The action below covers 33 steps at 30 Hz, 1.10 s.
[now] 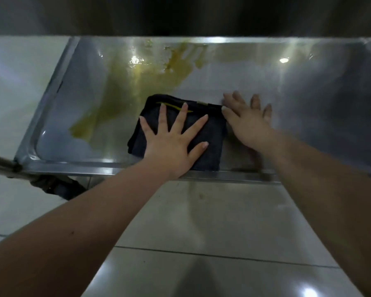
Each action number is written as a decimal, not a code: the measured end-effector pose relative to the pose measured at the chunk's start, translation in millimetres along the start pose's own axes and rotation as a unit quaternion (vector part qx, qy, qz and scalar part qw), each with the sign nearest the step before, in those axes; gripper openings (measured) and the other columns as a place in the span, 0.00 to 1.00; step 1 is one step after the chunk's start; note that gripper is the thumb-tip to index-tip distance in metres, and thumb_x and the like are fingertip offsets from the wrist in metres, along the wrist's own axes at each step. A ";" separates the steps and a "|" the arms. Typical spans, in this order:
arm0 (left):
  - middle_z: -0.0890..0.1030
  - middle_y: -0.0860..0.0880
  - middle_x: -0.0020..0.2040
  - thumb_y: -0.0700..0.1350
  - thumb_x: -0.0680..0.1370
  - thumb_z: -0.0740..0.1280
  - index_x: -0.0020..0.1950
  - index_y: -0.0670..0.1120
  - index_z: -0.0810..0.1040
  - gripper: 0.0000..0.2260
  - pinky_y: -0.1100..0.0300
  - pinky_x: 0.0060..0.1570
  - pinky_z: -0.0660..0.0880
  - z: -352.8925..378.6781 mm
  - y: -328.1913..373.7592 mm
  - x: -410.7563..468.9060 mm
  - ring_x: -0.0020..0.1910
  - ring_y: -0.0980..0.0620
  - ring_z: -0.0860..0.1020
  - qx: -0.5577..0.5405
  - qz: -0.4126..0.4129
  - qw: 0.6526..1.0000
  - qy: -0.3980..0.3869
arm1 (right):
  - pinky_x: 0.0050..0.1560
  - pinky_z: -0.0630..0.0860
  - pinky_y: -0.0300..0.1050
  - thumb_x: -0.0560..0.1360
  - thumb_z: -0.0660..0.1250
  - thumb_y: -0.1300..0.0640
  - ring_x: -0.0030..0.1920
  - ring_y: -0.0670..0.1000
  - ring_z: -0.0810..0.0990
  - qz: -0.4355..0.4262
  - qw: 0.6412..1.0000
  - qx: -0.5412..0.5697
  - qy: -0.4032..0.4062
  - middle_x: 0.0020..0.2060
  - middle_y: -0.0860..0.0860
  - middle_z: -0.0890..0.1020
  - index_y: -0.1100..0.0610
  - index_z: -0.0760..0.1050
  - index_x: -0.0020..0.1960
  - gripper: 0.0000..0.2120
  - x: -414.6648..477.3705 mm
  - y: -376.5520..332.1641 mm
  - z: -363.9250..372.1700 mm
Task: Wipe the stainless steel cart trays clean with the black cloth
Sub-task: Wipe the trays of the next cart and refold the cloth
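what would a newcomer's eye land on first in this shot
The murky yellow-green smear spreading over the left and far part of the shallow stainless steel tray stands out most. At the tray's near middle lies a folded black cloth with a yellow stripe, the left hand pressed flat on it, fingers spread. The right hand lies flat on bare steel just right of the cloth.
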<state>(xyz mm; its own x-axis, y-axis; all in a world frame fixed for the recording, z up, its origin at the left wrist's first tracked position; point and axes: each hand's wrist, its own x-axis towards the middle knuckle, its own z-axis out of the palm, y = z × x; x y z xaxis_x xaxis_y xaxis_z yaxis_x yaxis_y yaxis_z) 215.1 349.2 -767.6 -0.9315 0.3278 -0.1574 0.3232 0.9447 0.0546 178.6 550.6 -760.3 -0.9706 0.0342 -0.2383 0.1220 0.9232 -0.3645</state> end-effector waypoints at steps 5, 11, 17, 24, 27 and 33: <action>0.36 0.53 0.80 0.71 0.75 0.37 0.76 0.70 0.36 0.29 0.22 0.65 0.39 1.2 -1.7 3.3 0.77 0.35 0.36 -0.001 0.001 1.000 0.008 | 0.75 0.39 0.65 0.83 0.40 0.42 0.79 0.59 0.44 -0.011 0.994 -0.096 0.059 0.80 0.44 0.51 0.42 0.50 0.79 0.25 -5.8 3.5 17.0; 0.36 0.52 0.80 0.71 0.75 0.37 0.76 0.69 0.36 0.29 0.21 0.64 0.39 1.1 -1.2 7.0 0.77 0.35 0.36 0.006 0.005 1.000 0.008 | 0.76 0.40 0.63 0.84 0.41 0.43 0.79 0.58 0.46 -0.004 0.993 -0.084 0.083 0.79 0.45 0.54 0.46 0.54 0.79 0.25 -2.6 4.7 20.3; 0.37 0.53 0.80 0.71 0.76 0.39 0.75 0.70 0.37 0.29 0.22 0.64 0.37 -3.1 -14.4 27.0 0.77 0.35 0.35 -0.004 -0.017 1.000 0.000 | 0.76 0.40 0.63 0.84 0.41 0.43 0.79 0.60 0.44 0.001 0.991 -0.114 0.073 0.80 0.45 0.50 0.46 0.49 0.80 0.26 -3.3 2.3 20.6; 0.38 0.53 0.81 0.72 0.77 0.43 0.76 0.71 0.40 0.28 0.22 0.64 0.36 -24.3 -40.4 119.5 0.77 0.36 0.34 -0.039 -0.050 0.997 -0.035 | 0.75 0.41 0.66 0.82 0.43 0.38 0.79 0.61 0.43 0.012 0.986 -0.165 0.036 0.80 0.44 0.45 0.44 0.43 0.80 0.29 -4.8 -2.0 16.3; 0.38 0.52 0.81 0.72 0.77 0.44 0.76 0.70 0.41 0.28 0.22 0.64 0.36 -30.4 -42.7 138.8 0.77 0.36 0.34 -0.050 -0.059 0.996 -0.045 | 0.75 0.41 0.66 0.81 0.43 0.35 0.79 0.61 0.42 0.004 0.986 -0.164 0.034 0.80 0.44 0.44 0.42 0.42 0.80 0.30 -5.2 -2.3 14.6; 0.36 0.54 0.80 0.72 0.77 0.41 0.75 0.71 0.38 0.28 0.24 0.66 0.36 -22.6 -53.8 63.2 0.77 0.37 0.35 -0.020 -0.007 0.998 -0.058 | 0.75 0.41 0.66 0.81 0.44 0.35 0.79 0.60 0.43 0.006 0.988 -0.151 0.044 0.80 0.43 0.46 0.40 0.43 0.79 0.29 -3.2 0.4 19.0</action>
<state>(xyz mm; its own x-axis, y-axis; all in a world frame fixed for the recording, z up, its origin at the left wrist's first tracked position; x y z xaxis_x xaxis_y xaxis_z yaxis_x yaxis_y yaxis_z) 135.1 319.1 -758.2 -0.9096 0.3143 -0.2719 0.3012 0.9493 0.0898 185.7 543.6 -776.9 -0.9854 0.0671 -0.1563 0.0794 0.9941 -0.0737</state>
